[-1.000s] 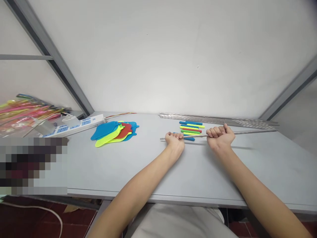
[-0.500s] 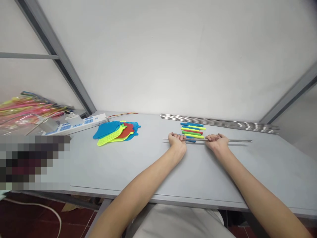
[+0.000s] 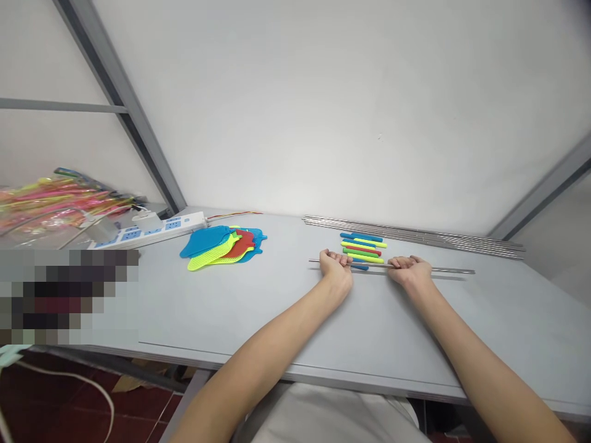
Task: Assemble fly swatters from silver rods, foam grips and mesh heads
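Note:
Low over the grey table, a thin metal rod [image 3: 370,265] runs roughly level from left to right. My left hand [image 3: 336,271] has its fingers curled around the rod's left part, palm up. Farther right, my right hand [image 3: 410,271] is closed on the same rod, also palm up. The rod sticks out past both hands. Just behind it lies a row of several blue, yellow, green and red plastic handles [image 3: 362,251]; the nearest blue one is partly covered by my left hand. To the left, overlapping fly swatter heads [image 3: 210,242] in blue, yellow and red lie in a pile.
A bundle of long metal rods [image 3: 415,235] rests along the white wall. On the left are a white power strip [image 3: 152,231] with plugs and cables, and plastic-wrapped colourful items [image 3: 69,197]. The table's front edge [image 3: 369,379] crosses below my forearms.
The camera view has shifted slightly, so everything sits a little farther right. Both hands keep hold of the rod, with almost no other movement visible.

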`<action>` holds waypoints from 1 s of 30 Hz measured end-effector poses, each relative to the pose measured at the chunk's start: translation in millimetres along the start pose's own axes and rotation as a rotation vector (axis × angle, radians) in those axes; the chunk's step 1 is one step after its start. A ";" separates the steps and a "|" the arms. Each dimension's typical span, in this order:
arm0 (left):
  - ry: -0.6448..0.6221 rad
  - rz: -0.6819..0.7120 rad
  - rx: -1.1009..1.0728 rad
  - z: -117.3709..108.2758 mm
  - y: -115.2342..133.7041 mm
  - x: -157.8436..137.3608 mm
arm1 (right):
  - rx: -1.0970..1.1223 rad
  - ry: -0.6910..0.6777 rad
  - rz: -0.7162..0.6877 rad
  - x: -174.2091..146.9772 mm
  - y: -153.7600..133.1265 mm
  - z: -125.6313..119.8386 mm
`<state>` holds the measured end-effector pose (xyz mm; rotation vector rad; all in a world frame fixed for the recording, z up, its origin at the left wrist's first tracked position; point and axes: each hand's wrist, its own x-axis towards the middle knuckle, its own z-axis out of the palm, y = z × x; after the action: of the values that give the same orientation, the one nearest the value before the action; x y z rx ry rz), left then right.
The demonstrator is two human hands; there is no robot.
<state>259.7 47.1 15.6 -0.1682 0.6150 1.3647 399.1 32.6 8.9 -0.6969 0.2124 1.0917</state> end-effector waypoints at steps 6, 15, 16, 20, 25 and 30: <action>-0.001 0.007 0.000 0.3 0.6 2.1 | 0.008 -0.006 0.008 1.4 1.4 -0.9; 0.006 0.007 0.007 -1.0 0.3 3.4 | 0.006 -0.023 0.002 2.8 2.0 -2.0; 0.009 0.005 0.008 -1.0 0.4 3.4 | 0.005 -0.022 0.000 2.8 2.0 -1.8; 0.016 0.002 0.014 -0.9 0.5 4.2 | 0.004 -0.008 -0.016 2.2 2.4 -1.3; 0.025 0.005 0.019 -1.3 0.5 6.9 | 0.003 0.015 -0.047 -0.6 3.9 -2.3; 0.030 0.021 0.024 -1.2 1.6 8.5 | -0.008 0.018 -0.066 -4.3 7.0 -2.9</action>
<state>258.4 54.2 10.7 -0.1640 0.6595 1.3764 391.5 29.5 5.9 -0.7167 0.1987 1.0238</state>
